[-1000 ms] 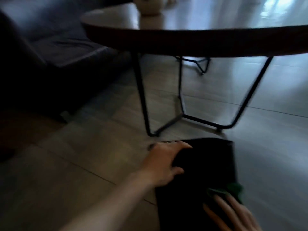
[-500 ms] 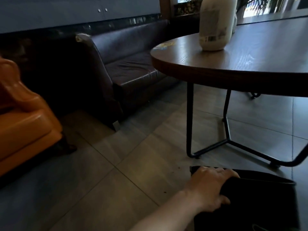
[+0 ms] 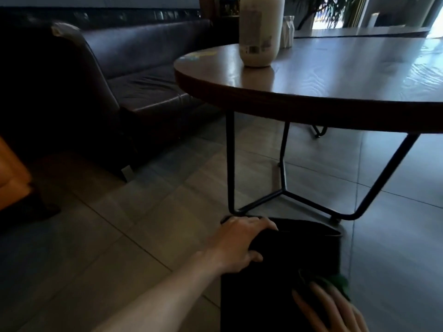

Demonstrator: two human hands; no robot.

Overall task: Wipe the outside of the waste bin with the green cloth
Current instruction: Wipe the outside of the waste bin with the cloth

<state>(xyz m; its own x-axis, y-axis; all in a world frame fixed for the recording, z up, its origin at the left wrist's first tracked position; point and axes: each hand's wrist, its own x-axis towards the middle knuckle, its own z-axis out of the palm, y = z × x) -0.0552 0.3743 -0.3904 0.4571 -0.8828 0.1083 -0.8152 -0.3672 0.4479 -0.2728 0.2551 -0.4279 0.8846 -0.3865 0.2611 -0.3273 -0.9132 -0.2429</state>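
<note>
The black waste bin [image 3: 275, 279] stands on the tiled floor at the bottom of the view, close to the table's legs. My left hand [image 3: 239, 245] grips its far left rim, fingers curled over the edge. My right hand [image 3: 333, 310] lies flat on the bin's near right side, fingers spread, pressing the green cloth [image 3: 338, 282] against it. Only a small patch of the cloth shows past my fingertips. The bin's inside is too dark to see.
A round dark wooden table [image 3: 311, 92] on thin black metal legs [image 3: 282, 178] stands just beyond the bin, with a cream bottle [image 3: 260, 32] on top. A dark leather sofa [image 3: 134, 87] sits at the left, an orange seat [image 3: 12, 178] at the far left edge.
The view swung up and left, then settled back down a little. My left hand has kept its grip on the rim; my right hand and the cloth left the frame and are back in view.
</note>
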